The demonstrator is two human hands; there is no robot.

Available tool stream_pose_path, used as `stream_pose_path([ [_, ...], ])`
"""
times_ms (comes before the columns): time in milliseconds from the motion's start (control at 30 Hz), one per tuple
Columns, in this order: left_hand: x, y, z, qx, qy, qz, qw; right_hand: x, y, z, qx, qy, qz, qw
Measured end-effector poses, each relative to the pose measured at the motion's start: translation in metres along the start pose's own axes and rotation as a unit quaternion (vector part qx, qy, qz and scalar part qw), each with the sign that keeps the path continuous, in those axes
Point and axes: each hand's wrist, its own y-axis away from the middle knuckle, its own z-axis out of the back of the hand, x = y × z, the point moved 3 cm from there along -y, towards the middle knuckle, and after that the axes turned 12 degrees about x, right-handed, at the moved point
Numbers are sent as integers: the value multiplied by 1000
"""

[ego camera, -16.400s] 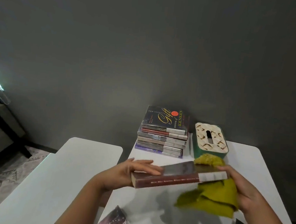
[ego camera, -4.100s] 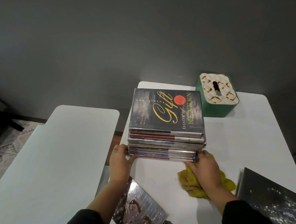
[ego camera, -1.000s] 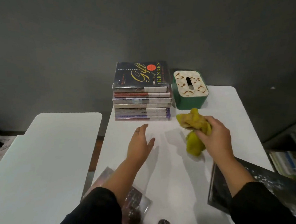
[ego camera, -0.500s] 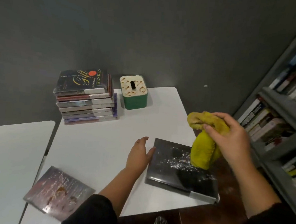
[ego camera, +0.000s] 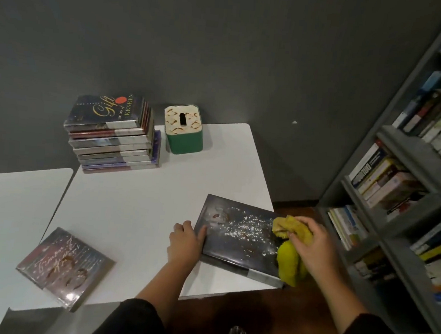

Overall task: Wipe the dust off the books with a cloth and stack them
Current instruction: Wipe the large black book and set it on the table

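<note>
A dark book with white speckles [ego camera: 238, 236] lies flat at the white table's [ego camera: 138, 203] right front corner, its right end past the edge. My left hand [ego camera: 186, 242] rests on the book's left edge, fingers fairly straight, thumb on the cover. My right hand [ego camera: 310, 245] grips a bunched yellow cloth [ego camera: 289, 252] at the book's right end. A stack of several books [ego camera: 112, 133] stands at the table's back left. Another book with a reddish cover [ego camera: 65, 265] lies flat near the front left corner.
A green tissue box [ego camera: 184, 129] with a patterned lid stands to the right of the stack. A second white table [ego camera: 9, 217] adjoins on the left. A grey bookshelf [ego camera: 405, 192] full of books stands close on the right. The wall behind is dark grey.
My right hand has come down with the cloth from above the dark book to its right end. My left hand has moved onto the book's left edge.
</note>
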Motion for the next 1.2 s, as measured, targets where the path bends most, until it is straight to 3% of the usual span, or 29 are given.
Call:
stream_pose_path([
  [167, 7, -1, -4, 5, 8, 12, 1000, -16, 2, -28, 51, 16, -67, 996],
  [333, 10, -5, -5, 37, 117, 55, 991, -30, 0, -42, 73, -10, -119, 990],
  [533, 10, -2, 7, 49, 128, 43, 990, -33, -6, -46, 92, -86, -126, 984],
  [700, 15, -2, 6, 79, 295, 37, 951, -30, -12, -42, 114, -187, -148, 964],
  [900, 20, 5, -1, 95, 407, 20, 908, -29, -12, -40, 86, -242, -166, 952],
  [1067, 15, 10, 7, 84, 530, 9, 844, -10, -17, -32, 73, -269, -126, 952],
  [1133, 13, 12, 17, 92, 602, -26, 793, 2, -19, -30, 67, -290, -109, 949],
  [1200, 11, 15, 30, 92, 692, -54, 714, 18, -22, -31, 64, -317, -97, 941],
])
